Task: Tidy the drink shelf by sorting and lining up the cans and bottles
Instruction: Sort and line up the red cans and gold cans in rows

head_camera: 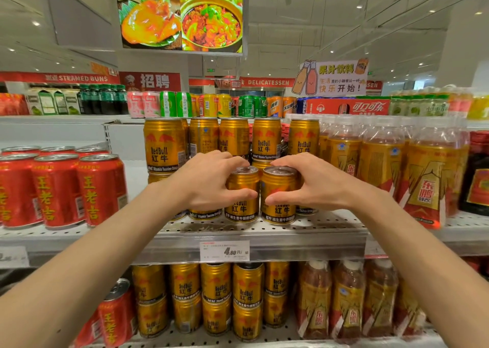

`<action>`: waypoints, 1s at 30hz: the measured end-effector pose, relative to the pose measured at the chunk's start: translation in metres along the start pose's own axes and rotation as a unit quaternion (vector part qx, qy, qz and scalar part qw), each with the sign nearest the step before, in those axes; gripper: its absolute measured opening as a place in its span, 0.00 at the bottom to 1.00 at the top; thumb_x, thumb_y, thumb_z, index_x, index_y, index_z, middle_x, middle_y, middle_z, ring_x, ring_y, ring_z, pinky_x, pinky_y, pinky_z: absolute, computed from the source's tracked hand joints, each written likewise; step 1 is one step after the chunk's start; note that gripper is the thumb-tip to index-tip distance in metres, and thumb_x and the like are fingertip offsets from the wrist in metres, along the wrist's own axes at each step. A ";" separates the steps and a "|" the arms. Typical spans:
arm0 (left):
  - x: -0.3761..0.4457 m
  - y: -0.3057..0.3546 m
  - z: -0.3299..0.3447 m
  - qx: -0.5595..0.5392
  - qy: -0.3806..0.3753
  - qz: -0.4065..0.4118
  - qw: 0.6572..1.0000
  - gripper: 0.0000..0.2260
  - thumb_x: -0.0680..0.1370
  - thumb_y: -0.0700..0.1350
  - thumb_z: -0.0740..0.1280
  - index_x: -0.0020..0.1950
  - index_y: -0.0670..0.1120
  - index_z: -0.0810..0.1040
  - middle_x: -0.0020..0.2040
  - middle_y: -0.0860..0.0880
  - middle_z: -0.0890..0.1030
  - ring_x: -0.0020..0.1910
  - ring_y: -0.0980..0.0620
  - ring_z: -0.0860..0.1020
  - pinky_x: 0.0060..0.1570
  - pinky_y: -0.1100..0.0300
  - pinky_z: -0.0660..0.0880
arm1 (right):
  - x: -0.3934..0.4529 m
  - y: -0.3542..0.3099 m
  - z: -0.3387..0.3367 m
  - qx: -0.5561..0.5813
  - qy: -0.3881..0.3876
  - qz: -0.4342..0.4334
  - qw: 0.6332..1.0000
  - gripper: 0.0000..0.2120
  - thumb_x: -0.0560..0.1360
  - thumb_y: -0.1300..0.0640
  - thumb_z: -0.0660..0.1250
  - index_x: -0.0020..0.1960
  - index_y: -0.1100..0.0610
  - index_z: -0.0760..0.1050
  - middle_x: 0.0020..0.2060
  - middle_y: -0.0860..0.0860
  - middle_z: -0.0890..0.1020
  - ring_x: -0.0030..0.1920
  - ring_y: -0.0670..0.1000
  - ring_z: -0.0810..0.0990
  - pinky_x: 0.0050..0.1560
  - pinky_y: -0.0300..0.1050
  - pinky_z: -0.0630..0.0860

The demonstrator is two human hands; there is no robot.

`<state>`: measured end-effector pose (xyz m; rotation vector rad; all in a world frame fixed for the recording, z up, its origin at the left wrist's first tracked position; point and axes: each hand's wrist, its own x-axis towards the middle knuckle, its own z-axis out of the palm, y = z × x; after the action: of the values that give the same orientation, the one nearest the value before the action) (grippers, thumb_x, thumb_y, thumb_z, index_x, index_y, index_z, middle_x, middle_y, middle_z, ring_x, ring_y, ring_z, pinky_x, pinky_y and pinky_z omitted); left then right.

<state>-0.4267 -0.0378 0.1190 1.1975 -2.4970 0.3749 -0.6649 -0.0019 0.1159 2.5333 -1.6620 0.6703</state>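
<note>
Two gold Red Bull cans stand side by side near the front of the perforated white shelf (264,230). My left hand (209,179) wraps around the left can (242,210), thumb across its front and fingers over its top. Around the right can (279,212) my right hand (311,181) grips in the same way. Behind them more gold Red Bull cans (164,144) stand stacked two high in a row. Parts of the lower stacked cans are hidden by my hands.
Red Wanglaoji cans (58,191) fill the shelf to the left. Clear bottles with gold labels (423,178) crowd the right. A price tag (224,251) hangs on the shelf edge. Below are more gold cans (215,297) and bottles (346,300). Assorted cans line the top shelf (211,105).
</note>
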 end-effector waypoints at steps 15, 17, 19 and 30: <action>-0.007 -0.001 0.009 0.012 0.032 0.009 0.999 0.34 0.76 0.72 0.57 0.77 0.55 0.65 0.73 0.51 0.72 0.71 0.51 0.69 0.69 0.47 0.69 | -0.007 -0.008 0.006 0.008 0.071 0.035 0.997 0.41 0.70 0.29 0.65 0.76 0.48 0.66 0.74 0.46 0.71 0.73 0.47 0.67 0.74 0.51 0.66; -0.007 0.003 0.011 -0.004 0.054 0.021 0.998 0.33 0.76 0.71 0.58 0.76 0.55 0.66 0.73 0.52 0.71 0.71 0.51 0.68 0.69 0.48 0.69 | -0.016 -0.001 -0.001 0.056 0.110 0.050 0.991 0.33 0.75 0.35 0.66 0.76 0.47 0.66 0.74 0.45 0.70 0.73 0.45 0.67 0.72 0.46 0.66; -0.005 0.010 0.012 -0.012 0.074 0.037 0.997 0.32 0.76 0.70 0.59 0.76 0.54 0.67 0.72 0.52 0.71 0.70 0.53 0.69 0.68 0.51 0.69 | -0.025 0.010 -0.005 0.072 0.144 0.067 0.985 0.28 0.78 0.41 0.67 0.75 0.48 0.67 0.72 0.45 0.72 0.70 0.43 0.69 0.70 0.46 0.68; 0.016 0.036 0.031 0.029 0.083 0.043 0.995 0.35 0.75 0.72 0.59 0.77 0.56 0.65 0.72 0.51 0.72 0.68 0.50 0.70 0.66 0.51 0.70 | -0.034 0.025 0.034 0.133 0.188 0.163 0.959 0.26 0.74 0.43 0.74 0.66 0.48 0.67 0.64 0.46 0.73 0.58 0.47 0.74 0.62 0.55 0.75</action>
<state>-0.4707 -0.0392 0.0943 1.0365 -2.4143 0.5508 -0.6868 0.0081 0.0678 2.0993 -1.9611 1.3896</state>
